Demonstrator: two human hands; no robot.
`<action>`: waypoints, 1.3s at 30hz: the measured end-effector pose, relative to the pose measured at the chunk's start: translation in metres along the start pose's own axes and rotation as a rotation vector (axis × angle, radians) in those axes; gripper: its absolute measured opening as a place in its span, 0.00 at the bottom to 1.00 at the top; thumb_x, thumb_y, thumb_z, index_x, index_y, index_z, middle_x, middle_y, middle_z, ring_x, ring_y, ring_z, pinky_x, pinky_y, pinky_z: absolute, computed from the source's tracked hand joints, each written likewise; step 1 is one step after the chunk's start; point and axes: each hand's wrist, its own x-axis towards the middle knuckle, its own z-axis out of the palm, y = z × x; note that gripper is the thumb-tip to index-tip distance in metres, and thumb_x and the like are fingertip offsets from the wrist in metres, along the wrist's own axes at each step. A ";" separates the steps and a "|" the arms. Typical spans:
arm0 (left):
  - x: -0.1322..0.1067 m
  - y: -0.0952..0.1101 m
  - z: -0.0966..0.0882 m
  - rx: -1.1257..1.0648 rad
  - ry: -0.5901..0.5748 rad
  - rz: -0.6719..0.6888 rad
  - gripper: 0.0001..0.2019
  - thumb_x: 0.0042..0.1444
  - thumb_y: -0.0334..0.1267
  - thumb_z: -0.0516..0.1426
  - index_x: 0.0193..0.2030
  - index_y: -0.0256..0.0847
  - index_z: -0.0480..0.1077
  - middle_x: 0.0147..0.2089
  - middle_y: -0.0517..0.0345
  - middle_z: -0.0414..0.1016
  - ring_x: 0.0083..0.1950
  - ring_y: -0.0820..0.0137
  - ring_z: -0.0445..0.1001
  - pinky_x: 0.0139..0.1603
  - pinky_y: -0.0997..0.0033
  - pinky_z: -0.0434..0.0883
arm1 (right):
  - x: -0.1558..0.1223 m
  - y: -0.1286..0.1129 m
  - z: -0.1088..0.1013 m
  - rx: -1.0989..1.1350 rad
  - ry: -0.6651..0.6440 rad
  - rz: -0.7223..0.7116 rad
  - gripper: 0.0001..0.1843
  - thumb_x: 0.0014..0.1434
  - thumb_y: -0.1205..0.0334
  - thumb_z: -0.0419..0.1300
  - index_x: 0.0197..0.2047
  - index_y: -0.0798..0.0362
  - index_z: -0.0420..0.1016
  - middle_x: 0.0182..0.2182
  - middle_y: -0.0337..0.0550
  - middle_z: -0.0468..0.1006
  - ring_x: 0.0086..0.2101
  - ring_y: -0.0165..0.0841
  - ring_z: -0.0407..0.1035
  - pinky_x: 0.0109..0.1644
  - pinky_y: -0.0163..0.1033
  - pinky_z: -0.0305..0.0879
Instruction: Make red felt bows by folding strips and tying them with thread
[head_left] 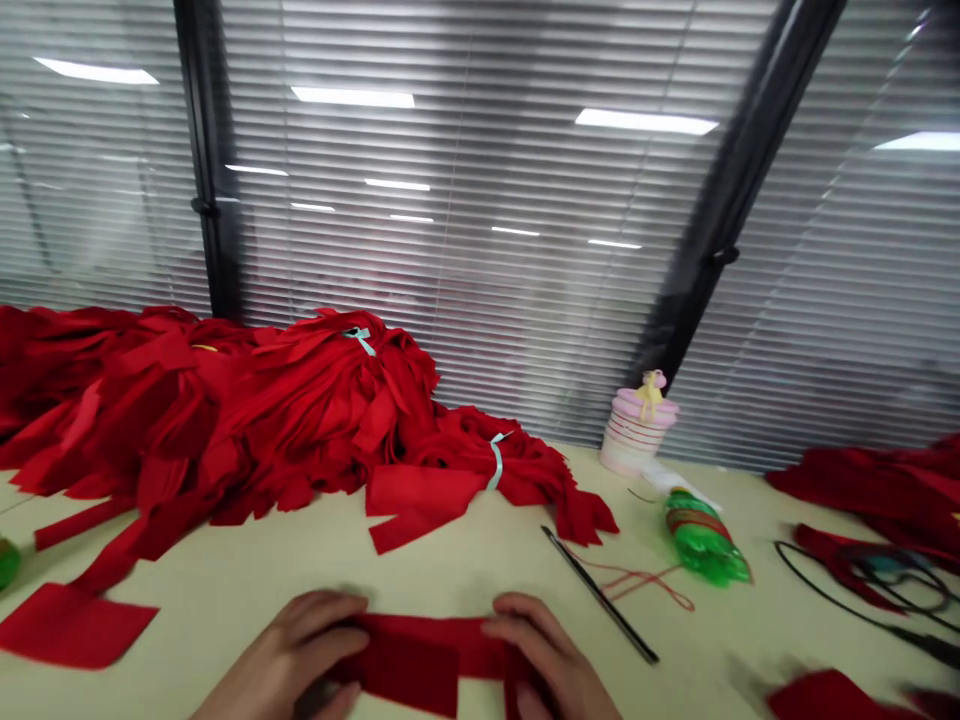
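Okay so your left hand (289, 650) and right hand (547, 655) are both on the red felt strip (420, 650) right at the bottom of your view, fingers part open and curved over its two ends. It's on the table, but I can't tell if you're actually pinching it or just pressing down. Just right of the strip there's a thin black rod (600, 595) lying at an angle, with a red string (637, 585) beside it. Further right, a green plastic bottle (705, 537) lies on its side, and a black cable (847, 590) curls past it near the table's right side. Left of the strip is a loose red felt square (71, 625). The pale tabletop (300, 555) runs between the strip and a big heap of red fabric strips (225, 420) behind it. Past the strip, a pink container (637, 425) stands near the far edge, in front of window blinds (450, 200).
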 end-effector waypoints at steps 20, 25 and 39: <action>0.002 0.002 -0.004 -0.057 -0.022 -0.080 0.11 0.59 0.35 0.50 0.44 0.42 0.72 0.48 0.51 0.73 0.48 0.65 0.72 0.49 0.63 0.71 | 0.008 -0.029 -0.006 0.191 0.107 0.200 0.24 0.41 0.76 0.49 0.42 0.53 0.68 0.41 0.45 0.69 0.36 0.33 0.67 0.36 0.36 0.66; 0.000 0.007 -0.006 -0.037 0.015 -0.061 0.12 0.59 0.32 0.50 0.44 0.42 0.72 0.48 0.51 0.73 0.50 0.64 0.70 0.50 0.62 0.69 | 0.006 -0.028 -0.006 0.143 0.038 0.126 0.25 0.43 0.76 0.50 0.44 0.51 0.72 0.43 0.47 0.64 0.38 0.34 0.66 0.36 0.36 0.66; 0.006 0.045 -0.008 0.171 -0.036 0.309 0.13 0.56 0.30 0.52 0.47 0.37 0.70 0.50 0.48 0.73 0.53 0.60 0.67 0.55 0.59 0.66 | 0.011 -0.025 -0.013 0.173 -0.093 0.106 0.15 0.48 0.72 0.45 0.33 0.54 0.71 0.24 0.39 0.65 0.27 0.31 0.62 0.31 0.35 0.58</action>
